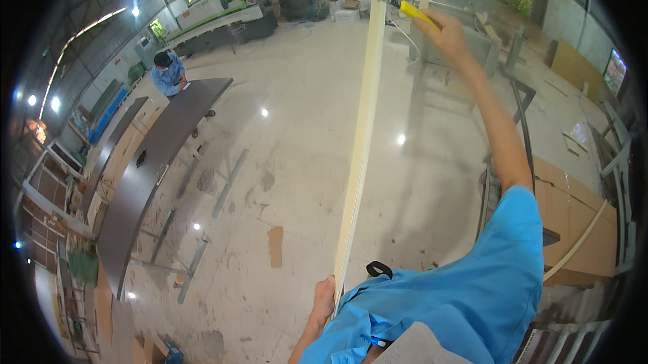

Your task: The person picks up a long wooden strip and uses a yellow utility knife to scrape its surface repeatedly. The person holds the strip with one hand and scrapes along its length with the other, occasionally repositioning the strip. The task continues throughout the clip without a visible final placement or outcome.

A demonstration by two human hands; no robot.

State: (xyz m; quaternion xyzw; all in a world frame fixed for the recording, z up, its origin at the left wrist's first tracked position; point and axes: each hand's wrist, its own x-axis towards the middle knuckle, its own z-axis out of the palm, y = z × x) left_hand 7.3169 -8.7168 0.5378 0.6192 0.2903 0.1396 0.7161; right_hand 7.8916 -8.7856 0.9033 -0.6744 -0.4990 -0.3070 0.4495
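A long, narrow pale strip (364, 107), wood-like in colour, runs from beside my body away to the top of the view. My left hand (324, 296) is closed around its near end, low against my blue shirt. With my right arm stretched far forward, my right hand (445, 35) grips a yellow-handled tool (415, 13). The tool's dark, narrow front end reaches the far part of the strip; whether it is a brush or a blade is too small to tell.
Dark long panels (162, 141) rest on metal stands at the left, where a person in blue (167, 75) stands at the far end. A large machine (216, 23) stands behind. Brown boards (574, 215) and metal frames are on my right. A cardboard piece (275, 247) lies on the floor.
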